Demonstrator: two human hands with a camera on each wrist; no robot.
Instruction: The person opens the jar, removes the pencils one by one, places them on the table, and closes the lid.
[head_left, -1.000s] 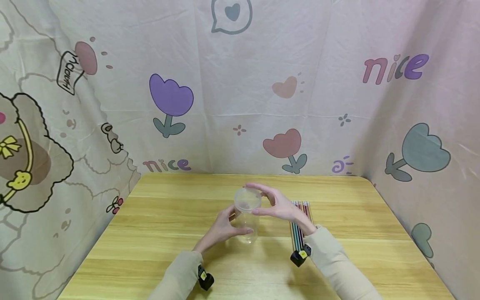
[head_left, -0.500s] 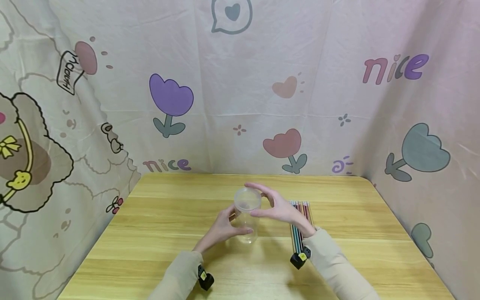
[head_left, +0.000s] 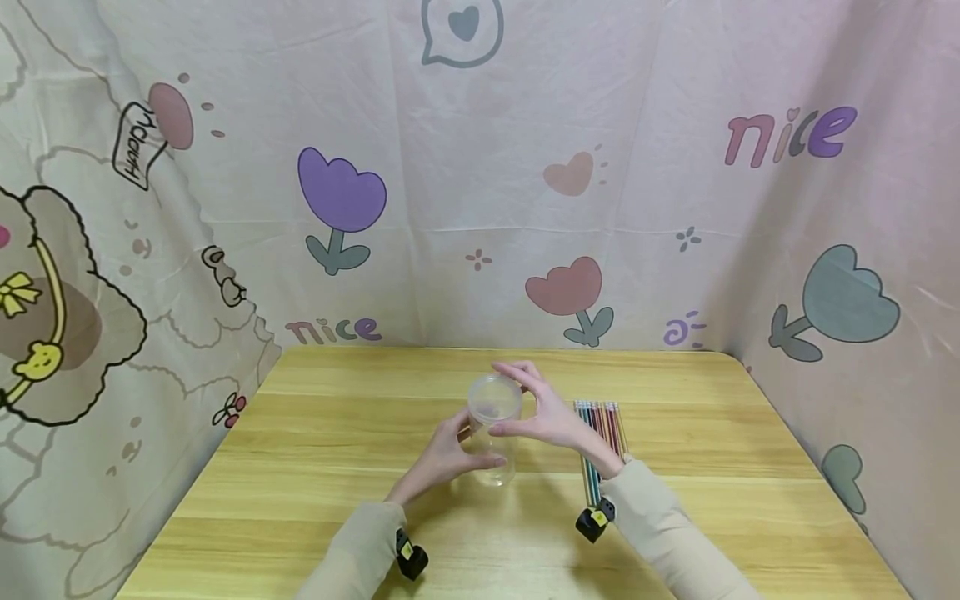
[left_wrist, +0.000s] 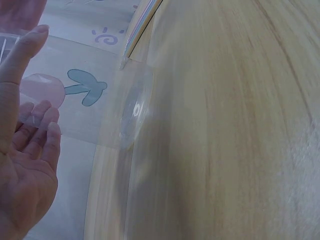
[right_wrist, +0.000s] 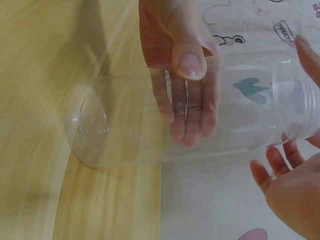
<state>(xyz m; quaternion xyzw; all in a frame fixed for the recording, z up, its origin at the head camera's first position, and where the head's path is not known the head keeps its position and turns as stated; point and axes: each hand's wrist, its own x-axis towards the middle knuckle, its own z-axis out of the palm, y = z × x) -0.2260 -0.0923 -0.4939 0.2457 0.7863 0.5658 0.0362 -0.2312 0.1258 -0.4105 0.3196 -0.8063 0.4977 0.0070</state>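
A clear plastic jar [head_left: 504, 443] stands upright near the middle of the wooden table; whether its base touches the wood is hard to tell. My left hand [head_left: 444, 454] holds the body from the left, thumb in front and fingers behind, as the right wrist view shows through the see-through wall [right_wrist: 130, 135]. At the top, my right hand [head_left: 553, 415] grips the rim of the round translucent lid [head_left: 495, 398], thumb at the near side and forefinger at the far side. Its other fingers [right_wrist: 276, 161] hang curled beside the rim. Nothing shows inside the jar.
A row of several coloured pencils [head_left: 603, 417] lies on the table [head_left: 337, 433] to the right, partly under my right forearm. Patterned cloth [head_left: 465, 283] hangs behind the table and at both sides. Small black cameras [head_left: 592, 523] sit on both wrists.
My right hand has turned a little around the lid: the thumb slid left along the near rim and the wrist shifted left, uncovering more pencils. The left hand and jar have stayed put.
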